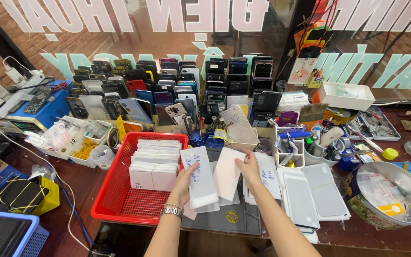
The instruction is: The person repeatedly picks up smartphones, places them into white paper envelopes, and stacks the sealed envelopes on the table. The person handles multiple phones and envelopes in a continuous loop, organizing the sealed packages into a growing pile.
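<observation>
Crowded along the back of the counter (pixel 396 238), under a glass window with mirrored lettering, stand rows of upright phones (pixel 167 88) packed edge to edge; in front of them sits a red plastic basket (pixel 120 200) holding stacks of white phone cases (pixel 154 164); seen from the head camera, the left hand (pixel 182 183), with a metal wristwatch (pixel 171 210) at the wrist, grips a stack of white sleeves (pixel 201 183) just right of the basket, thumb on the top face and fingers curled behind it; the top sleeve bears blue handwriting; the right hand (pixel 249 167) pinches the upper edge of a single white sleeve (pixel 227 173), fingers pressed together over its corner, holding it tilted just beside the left hand's stack; both sit above a dark grey mat (pixel 236 221) where a yellow rubber band (pixel 232 216) lies; to the right lie flat white and grey sleeves (pixel 310 192) in overlapping piles; farther right a round metal tin (pixel 393 195) holds small plastic packets; a blue power supply (pixel 41 112) stands at the far left.
</observation>
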